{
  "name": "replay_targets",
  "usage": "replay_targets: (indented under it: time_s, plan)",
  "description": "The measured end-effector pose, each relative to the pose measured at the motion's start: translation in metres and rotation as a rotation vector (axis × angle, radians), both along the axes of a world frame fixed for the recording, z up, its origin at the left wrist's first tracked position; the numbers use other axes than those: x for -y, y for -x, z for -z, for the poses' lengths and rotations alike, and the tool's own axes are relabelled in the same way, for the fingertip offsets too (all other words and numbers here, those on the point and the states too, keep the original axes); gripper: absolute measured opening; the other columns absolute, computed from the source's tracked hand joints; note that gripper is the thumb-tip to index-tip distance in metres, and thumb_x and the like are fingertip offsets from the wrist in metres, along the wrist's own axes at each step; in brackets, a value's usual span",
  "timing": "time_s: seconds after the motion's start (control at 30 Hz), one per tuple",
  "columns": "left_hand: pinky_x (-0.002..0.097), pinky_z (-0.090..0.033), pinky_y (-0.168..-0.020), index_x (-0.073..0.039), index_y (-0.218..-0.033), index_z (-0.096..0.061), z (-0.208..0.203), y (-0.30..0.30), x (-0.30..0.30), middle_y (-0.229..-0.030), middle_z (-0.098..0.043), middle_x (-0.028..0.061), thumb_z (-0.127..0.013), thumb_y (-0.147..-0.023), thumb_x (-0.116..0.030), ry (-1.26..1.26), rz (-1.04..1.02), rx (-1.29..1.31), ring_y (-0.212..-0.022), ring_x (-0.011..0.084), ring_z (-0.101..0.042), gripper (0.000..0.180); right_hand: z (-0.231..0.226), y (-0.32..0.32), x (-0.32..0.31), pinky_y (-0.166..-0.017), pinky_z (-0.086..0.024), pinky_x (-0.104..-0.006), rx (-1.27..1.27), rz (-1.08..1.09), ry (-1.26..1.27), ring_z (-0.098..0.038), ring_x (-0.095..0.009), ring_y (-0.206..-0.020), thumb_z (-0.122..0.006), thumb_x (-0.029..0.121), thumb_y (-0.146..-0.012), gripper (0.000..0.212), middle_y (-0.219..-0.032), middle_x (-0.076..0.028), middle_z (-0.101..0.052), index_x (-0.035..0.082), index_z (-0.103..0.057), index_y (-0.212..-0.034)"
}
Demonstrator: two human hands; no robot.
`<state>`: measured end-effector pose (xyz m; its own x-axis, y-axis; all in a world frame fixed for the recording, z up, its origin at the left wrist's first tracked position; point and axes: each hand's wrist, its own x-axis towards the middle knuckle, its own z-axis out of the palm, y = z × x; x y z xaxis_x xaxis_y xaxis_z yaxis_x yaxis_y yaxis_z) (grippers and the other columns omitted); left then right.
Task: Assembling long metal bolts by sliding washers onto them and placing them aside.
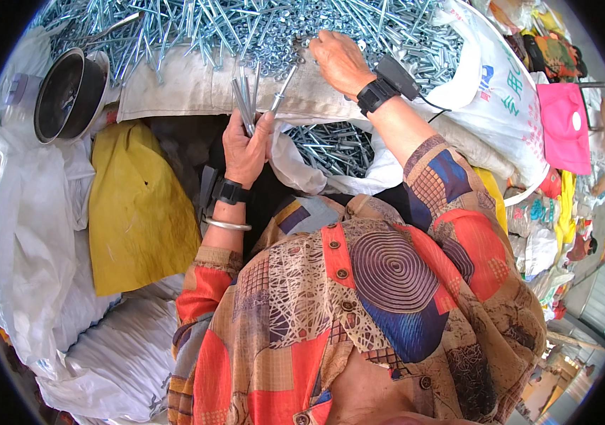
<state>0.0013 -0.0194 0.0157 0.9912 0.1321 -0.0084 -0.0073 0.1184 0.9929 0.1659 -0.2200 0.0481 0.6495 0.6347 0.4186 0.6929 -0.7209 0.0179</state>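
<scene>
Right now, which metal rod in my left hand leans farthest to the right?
The rightmost rod, set apart by its upper end tilting toward your right hand; the other rods stand bunched to its left, across a gap.

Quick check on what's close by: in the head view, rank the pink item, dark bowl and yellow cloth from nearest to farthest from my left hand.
From your left hand:
1. Yellow cloth, lower left.
2. Dark bowl, upper left.
3. Pink item, far right.
</scene>
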Motion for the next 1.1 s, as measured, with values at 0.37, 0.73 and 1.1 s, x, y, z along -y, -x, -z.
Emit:
replay_targets:
  time_s: [0.37,0.73,1.1]
  plan:
    - [0.0223,-0.034,-0.038,-0.003,-0.090,-0.054,-0.006,0.001,0.002,-0.063,-0.054,-0.0011,-0.068,-0.095,-0.021,0.053,-0.012,-0.004,-0.044,0.0038,-0.044,0.023,-0.034,0.035,-0.008,-0.080,-0.055,-0.0257,-0.860,-0.087,-0.969,-0.068,-0.013,-0.089,-0.066,0.001,-0.091,0.024,-0.097,-0.009,-0.070,-0.002,-0.063,-0.115]
    - [0.0227,-0.036,-0.038,-0.002,-0.087,-0.054,-0.006,0.001,0.002,-0.063,-0.057,0.0010,-0.069,-0.094,-0.021,-0.009,-0.015,0.011,-0.044,0.0044,-0.047,0.024,-0.046,0.080,-0.019,-0.076,-0.055,-0.0280,-0.186,-0.101,-0.578,-0.070,-0.020,-0.086,-0.069,0.000,-0.086,0.023,-0.097,-0.010,-0.071,0.003,-0.065,-0.108]
    - [0.0230,-0.038,-0.039,-0.002,-0.090,-0.056,-0.005,0.002,0.002,-0.066,-0.060,0.0020,-0.066,-0.096,-0.021,0.000,-0.025,0.001,-0.045,0.0048,-0.049,0.023,-0.012,0.099,-0.036,-0.075,-0.056,-0.0290,-1.163,0.031,-1.508,-0.068,-0.015,-0.080,-0.068,0.008,-0.092,0.018,-0.092,-0.009,-0.070,-0.004,-0.064,-0.104]
